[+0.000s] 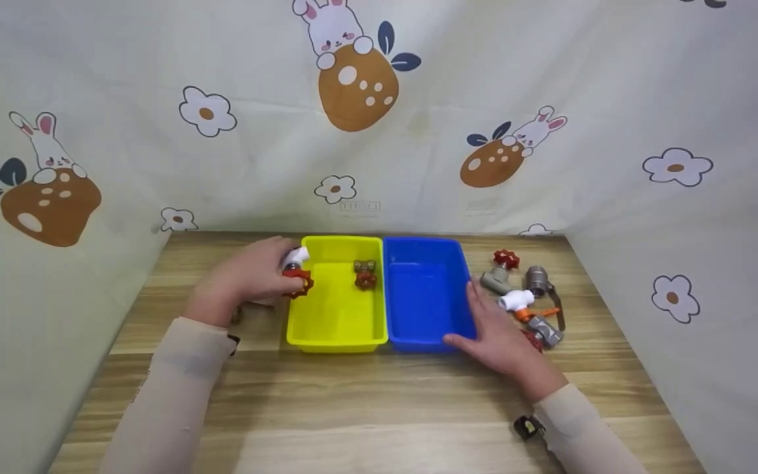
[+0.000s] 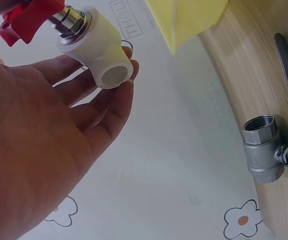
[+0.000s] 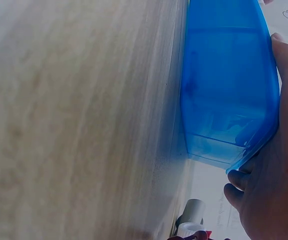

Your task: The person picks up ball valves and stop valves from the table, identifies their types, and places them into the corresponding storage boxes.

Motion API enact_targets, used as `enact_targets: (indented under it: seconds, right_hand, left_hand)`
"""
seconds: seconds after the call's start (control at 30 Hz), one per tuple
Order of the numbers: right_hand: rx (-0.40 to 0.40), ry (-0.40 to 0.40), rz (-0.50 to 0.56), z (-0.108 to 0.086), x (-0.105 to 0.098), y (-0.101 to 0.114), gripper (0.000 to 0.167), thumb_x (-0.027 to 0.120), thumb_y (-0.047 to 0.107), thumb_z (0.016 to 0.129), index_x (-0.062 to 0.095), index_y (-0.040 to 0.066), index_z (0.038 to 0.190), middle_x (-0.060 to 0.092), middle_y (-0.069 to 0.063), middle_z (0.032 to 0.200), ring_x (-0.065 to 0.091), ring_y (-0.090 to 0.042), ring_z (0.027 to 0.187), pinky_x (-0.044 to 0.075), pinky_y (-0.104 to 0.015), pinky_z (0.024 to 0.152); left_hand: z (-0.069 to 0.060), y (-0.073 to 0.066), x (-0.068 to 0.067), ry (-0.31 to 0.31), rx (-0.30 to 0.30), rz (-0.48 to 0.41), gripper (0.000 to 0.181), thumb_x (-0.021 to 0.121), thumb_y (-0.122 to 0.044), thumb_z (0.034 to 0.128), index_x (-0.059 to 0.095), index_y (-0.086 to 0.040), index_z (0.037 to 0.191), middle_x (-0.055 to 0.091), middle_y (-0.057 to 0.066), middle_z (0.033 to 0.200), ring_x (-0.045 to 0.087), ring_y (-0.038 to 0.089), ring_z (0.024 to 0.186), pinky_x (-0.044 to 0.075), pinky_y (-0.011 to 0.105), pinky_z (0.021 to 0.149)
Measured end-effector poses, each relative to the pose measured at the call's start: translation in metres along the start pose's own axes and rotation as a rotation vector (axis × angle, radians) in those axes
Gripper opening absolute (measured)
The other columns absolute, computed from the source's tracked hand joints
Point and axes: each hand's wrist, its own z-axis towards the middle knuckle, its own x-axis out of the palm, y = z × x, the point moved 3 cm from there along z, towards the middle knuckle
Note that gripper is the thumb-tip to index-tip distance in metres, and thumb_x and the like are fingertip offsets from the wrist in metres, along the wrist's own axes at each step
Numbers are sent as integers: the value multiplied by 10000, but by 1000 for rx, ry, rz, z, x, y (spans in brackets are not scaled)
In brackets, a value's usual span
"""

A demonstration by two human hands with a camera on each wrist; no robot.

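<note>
My left hand [image 1: 254, 273] pinches a white stop valve [image 2: 96, 45] with a red handwheel, just over the left rim of the yellow bin [image 1: 336, 346]. In the left wrist view, its fingertips lie along the white body. Inside the yellow bin, near its right wall, lies a small metal valve [image 1: 365, 273] with a red handwheel. My right hand [image 1: 501, 339] rests against the blue bin [image 1: 418, 345] at its front right corner, fingers along the right wall and thumb by the front rim. That blue bin holds nothing visible and stands against the yellow one.
Several valves lie right of the blue bin: a grey one [image 1: 497, 281] with a red wheel, a steel ball valve [image 1: 537, 280], a white one [image 1: 516, 300] with an orange handle, and a metal one [image 1: 547, 331]. Left of the yellow bin, a lever ball valve [image 2: 262, 150] lies on the table.
</note>
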Motion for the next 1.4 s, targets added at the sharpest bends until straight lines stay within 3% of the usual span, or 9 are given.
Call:
enact_targets:
  seconds: [0.47,0.77,1.1,1.4]
  right_hand:
    - [-8,-4,11,0,0,-1,1217,679,761,967,128,28,1767,74,-138,1853,226,-485,1649,294,-738,1251]
    - [8,10,13,-1,0,-1,1211,684,748,974,107,44,1772,62,-134,1854,209,-478,1656,281,-731,1259]
    - [1,8,13,-1,-1,-2,1219,671,767,968,111,40,1770,126,-193,1840,223,-480,1652,291,-716,1263]
    - [6,17,12,-2,-1,-1,1215,664,770,974,96,55,1775,89,-164,1848,205,-481,1656,270,-718,1270]
  left_hand:
    - [13,-12,3,48,5,48,776,793,-465,855,589,-71,1492,660,89,1296,620,309,1104,560,500,1015]
    - [21,-22,7,109,-65,35,874,866,-429,831,536,-73,1559,642,117,1348,611,328,1131,578,506,1014]
    - [34,-34,9,174,-68,27,806,924,-354,843,549,-90,1506,633,106,1243,627,314,1064,579,459,945]
    - [46,-42,13,256,-120,-35,859,947,-292,873,503,-94,1581,652,106,1264,674,288,1037,592,456,998]
